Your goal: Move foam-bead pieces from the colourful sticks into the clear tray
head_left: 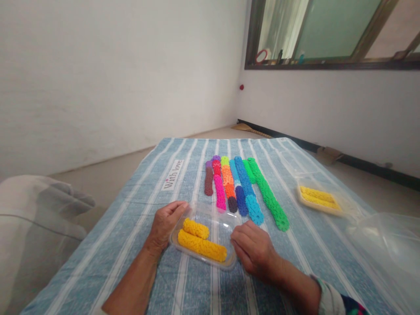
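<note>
A clear plastic tray (226, 221) lies on the blue striped cloth (183, 175) in front of me. Two yellow stacks of toothed discs lie in it, a short one (196, 228) and a longer one (202, 246). My left hand (165, 224) grips the tray's left end. My right hand (252, 250) curls against its right end, fingers on the rim. Just beyond the tray lie several coloured disc stacks side by side: brown (208, 179), pink (219, 191), orange (228, 180), blue (246, 186) and green (268, 194).
A second tray (320, 200) with yellow stacks sits at the right, a clear lid (295, 162) behind it. A clear plastic bag (387, 245) lies at the right edge. White fabric (36, 218) bulges at the left. Walls and a window stand beyond.
</note>
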`<state>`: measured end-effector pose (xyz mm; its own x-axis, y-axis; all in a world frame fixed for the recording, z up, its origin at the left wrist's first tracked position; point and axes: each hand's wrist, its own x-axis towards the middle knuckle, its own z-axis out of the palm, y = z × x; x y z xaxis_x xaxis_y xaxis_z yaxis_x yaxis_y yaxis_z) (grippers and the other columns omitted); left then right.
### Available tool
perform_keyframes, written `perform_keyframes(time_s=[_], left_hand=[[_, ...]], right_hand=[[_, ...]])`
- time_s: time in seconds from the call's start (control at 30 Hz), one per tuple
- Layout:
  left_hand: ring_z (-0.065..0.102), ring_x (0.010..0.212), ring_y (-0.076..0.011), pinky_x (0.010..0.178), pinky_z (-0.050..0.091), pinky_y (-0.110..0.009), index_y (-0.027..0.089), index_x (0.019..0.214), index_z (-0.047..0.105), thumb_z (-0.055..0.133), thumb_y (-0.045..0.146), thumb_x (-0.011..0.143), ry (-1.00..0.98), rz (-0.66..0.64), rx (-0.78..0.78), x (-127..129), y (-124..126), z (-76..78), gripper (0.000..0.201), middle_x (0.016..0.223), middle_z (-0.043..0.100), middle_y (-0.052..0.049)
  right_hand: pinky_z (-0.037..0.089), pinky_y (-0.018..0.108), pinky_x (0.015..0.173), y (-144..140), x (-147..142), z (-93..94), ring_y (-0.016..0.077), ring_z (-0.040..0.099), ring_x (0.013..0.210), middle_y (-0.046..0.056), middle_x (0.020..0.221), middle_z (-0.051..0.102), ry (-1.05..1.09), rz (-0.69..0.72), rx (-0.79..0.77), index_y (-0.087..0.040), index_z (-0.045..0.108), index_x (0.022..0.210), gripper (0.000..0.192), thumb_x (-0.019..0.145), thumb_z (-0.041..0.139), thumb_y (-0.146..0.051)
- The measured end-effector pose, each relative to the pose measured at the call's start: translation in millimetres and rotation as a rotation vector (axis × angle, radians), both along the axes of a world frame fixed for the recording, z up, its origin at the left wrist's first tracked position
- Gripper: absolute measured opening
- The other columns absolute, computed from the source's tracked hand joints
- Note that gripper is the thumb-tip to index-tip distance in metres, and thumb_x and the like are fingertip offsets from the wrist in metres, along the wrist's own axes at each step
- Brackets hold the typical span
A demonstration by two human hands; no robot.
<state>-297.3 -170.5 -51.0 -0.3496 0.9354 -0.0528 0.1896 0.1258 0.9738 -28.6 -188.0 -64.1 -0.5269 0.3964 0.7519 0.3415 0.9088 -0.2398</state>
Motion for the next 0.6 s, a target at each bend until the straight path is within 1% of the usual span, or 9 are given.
perform_keyframes(time_s=[0.17,0.33,0.6], left_hand=[[0.060,0.069,-0.0156,0.062,0.047,-0.025,0.015,0.081,0.072,0.071,0.046,0.066,0.015,-0.005,0.014,-0.6,0.8,-3.4,0.034,0.075,0.070,-0.001],[0.060,0.068,-0.0164,0.062,0.047,-0.026,0.015,0.082,0.072,0.071,0.048,0.067,0.001,-0.011,0.012,-1.1,1.8,-5.3,0.036,0.073,0.070,-0.002],[0.061,0.071,-0.0162,0.066,0.048,-0.026,0.016,0.080,0.072,0.068,0.043,0.068,0.028,0.004,0.018,1.8,1.0,-1.4,0.030,0.076,0.072,-0.002]], right_hand=[[0.041,0.032,0.064,0.2,1.1,-0.6,0.0172,0.051,0.069,0.006,0.075,0.061,-0.007,-0.012,-0.014,-0.017,0.057,0.088,0.016,0.093,0.044,-0.008],[0.042,0.032,0.064,0.4,1.8,-0.3,0.0176,0.051,0.070,0.007,0.076,0.062,0.002,0.009,-0.009,-0.016,0.057,0.089,0.016,0.092,0.045,-0.007],[0.043,0.031,0.065,0.1,1.7,0.8,0.0172,0.052,0.071,0.007,0.079,0.063,0.010,0.012,-0.007,-0.016,0.058,0.091,0.015,0.092,0.046,-0.006]])
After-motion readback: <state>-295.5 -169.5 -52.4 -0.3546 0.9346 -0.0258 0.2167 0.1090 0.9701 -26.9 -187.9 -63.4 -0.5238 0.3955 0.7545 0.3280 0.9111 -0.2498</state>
